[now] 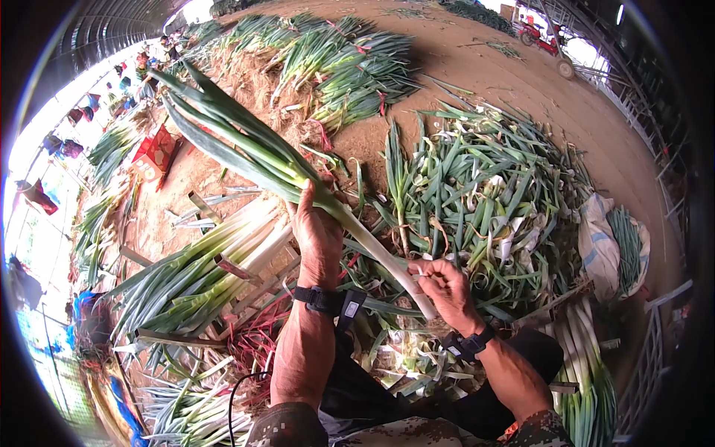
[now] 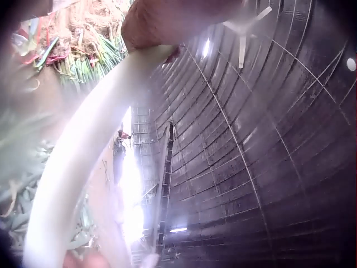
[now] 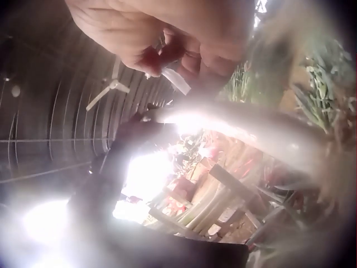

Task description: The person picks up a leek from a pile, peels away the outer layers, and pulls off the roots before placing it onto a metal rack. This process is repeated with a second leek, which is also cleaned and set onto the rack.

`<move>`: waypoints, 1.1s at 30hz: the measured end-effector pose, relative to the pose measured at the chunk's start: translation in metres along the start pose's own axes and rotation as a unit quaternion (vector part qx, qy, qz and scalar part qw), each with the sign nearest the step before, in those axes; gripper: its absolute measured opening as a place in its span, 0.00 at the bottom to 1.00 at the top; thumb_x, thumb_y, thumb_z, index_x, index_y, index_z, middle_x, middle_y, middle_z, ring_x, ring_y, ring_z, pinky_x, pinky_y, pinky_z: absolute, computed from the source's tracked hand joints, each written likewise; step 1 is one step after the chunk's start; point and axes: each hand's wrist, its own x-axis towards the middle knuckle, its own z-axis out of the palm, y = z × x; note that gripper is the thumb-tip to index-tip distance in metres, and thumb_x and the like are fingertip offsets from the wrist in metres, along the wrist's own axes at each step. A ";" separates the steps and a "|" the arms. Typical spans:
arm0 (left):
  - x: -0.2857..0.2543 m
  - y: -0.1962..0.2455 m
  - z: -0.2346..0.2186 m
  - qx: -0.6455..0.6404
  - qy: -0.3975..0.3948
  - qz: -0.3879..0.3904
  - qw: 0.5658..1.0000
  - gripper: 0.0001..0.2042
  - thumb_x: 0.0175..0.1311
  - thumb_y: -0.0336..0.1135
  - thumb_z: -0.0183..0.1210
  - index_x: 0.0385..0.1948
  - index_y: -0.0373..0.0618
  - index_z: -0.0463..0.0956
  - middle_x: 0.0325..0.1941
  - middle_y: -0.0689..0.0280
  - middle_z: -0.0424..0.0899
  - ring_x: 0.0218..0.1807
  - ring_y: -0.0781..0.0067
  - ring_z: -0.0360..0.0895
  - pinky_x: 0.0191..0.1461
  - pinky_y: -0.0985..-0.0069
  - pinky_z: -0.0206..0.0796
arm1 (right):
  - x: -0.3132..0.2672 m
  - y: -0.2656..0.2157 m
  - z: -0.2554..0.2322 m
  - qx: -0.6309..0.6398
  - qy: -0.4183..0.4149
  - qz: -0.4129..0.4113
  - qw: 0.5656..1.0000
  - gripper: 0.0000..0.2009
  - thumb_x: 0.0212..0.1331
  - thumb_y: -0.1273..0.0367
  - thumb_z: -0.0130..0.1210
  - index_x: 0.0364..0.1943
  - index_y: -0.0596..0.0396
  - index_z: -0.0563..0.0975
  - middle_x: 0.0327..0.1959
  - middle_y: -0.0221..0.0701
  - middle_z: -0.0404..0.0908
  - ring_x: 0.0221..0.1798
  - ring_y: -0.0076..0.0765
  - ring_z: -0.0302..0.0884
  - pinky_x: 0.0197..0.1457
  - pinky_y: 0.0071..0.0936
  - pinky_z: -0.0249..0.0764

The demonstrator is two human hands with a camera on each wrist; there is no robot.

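My left hand (image 1: 319, 232) grips a large green onion (image 1: 380, 255) around the top of its white stalk. The dark green leaves fan out toward the upper left, and the root end points down to the right. Close beside the lower stalk, my right hand (image 1: 449, 292) has its thumb and fingers pinched together. In the right wrist view a small white strip of onion skin (image 3: 177, 81) sticks out from between those fingertips. The left wrist view shows the pale stalk (image 2: 83, 145) running down from the left hand.
A heap of stripped leaves (image 1: 491, 194) lies ahead to the right. Trimmed green onions (image 1: 216, 253) rest on a wooden rack at the left, near red ties (image 1: 261, 335). Bundled onions (image 1: 350, 71) lie farther off. A white sack (image 1: 598, 235) stands at the right.
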 end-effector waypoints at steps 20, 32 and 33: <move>0.004 0.003 -0.011 -0.068 -0.032 -0.041 0.996 0.15 0.71 0.42 0.53 0.50 0.42 0.73 0.45 0.57 0.83 0.43 0.61 0.80 0.54 0.63 0.73 | 0.017 -0.025 0.005 -0.296 0.012 -0.136 0.945 0.09 0.55 0.73 0.65 0.36 0.56 0.77 0.31 0.37 0.83 0.34 0.42 0.84 0.36 0.32 0.77; 0.002 -0.004 -0.009 -0.032 -0.016 -0.030 0.999 0.15 0.71 0.42 0.53 0.52 0.44 0.72 0.47 0.57 0.83 0.46 0.61 0.79 0.55 0.61 0.71 | 0.023 -0.012 0.016 -0.246 0.035 -0.119 0.961 0.10 0.54 0.75 0.63 0.38 0.56 0.75 0.29 0.37 0.82 0.31 0.41 0.83 0.34 0.34 0.76; 0.002 -0.004 -0.009 -0.030 -0.015 -0.032 0.999 0.15 0.71 0.42 0.53 0.52 0.44 0.72 0.47 0.57 0.83 0.46 0.61 0.79 0.55 0.61 0.72 | 0.025 -0.013 0.016 -0.257 0.030 -0.110 0.960 0.10 0.54 0.74 0.63 0.38 0.56 0.75 0.29 0.37 0.82 0.31 0.41 0.83 0.35 0.33 0.76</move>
